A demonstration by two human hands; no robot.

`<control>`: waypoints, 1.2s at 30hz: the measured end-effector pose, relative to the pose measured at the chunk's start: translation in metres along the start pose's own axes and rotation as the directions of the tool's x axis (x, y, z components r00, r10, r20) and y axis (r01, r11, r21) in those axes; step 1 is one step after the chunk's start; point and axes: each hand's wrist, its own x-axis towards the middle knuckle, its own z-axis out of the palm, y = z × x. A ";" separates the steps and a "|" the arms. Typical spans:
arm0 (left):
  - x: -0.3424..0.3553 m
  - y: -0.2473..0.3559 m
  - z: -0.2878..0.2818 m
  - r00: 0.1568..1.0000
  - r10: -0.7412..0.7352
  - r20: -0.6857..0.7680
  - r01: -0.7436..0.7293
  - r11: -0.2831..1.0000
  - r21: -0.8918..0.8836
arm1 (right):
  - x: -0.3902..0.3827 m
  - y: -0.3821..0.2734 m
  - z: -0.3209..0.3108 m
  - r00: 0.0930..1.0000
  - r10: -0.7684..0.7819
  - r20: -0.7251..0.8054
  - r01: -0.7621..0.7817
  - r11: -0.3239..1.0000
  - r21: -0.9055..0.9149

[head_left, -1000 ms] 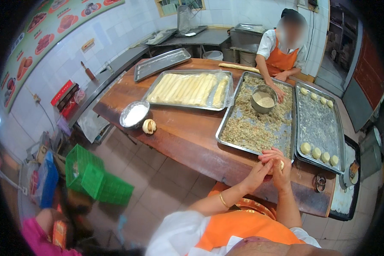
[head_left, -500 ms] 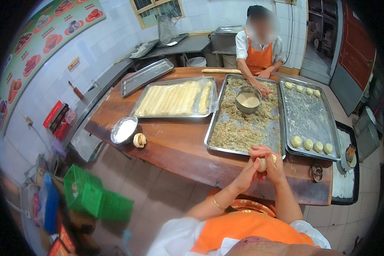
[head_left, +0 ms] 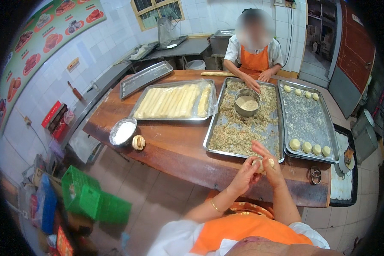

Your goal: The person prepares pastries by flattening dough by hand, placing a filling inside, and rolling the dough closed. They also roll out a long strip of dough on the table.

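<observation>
A pale dough ball (head_left: 260,165) is held between my two hands above the table's near edge. My left hand (head_left: 243,176) curls its fingers around the ball's left side. My right hand (head_left: 272,170) presses it from the right, thumb on the dough and the other fingers stretched away from me. Just beyond my hands lies a large metal tray of crumbly filling (head_left: 232,136), with a metal bowl (head_left: 247,103) standing in it. To the right, a floured tray (head_left: 309,121) carries several round dough pieces (head_left: 306,147) in a far row and a near row.
Across the wooden table (head_left: 170,149), a co-worker in an orange apron (head_left: 254,59) reaches a hand into the filling tray. Left stand a tray of dough strips (head_left: 170,100), an empty tray (head_left: 146,79), a bowl of flour (head_left: 123,131) and a dough coil (head_left: 138,142). Metal rings (head_left: 315,175) lie near right.
My hands have parted somewhat around the dough ball, and my left fingers have curled in. The co-worker has leaned left, the hand drawing back from the bowl's right side.
</observation>
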 end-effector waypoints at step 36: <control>-0.018 0.018 0.005 0.997 -0.074 0.018 0.068 0.973 0.221 | -0.004 0.012 -0.014 0.964 -0.013 0.265 -0.044 0.978 0.205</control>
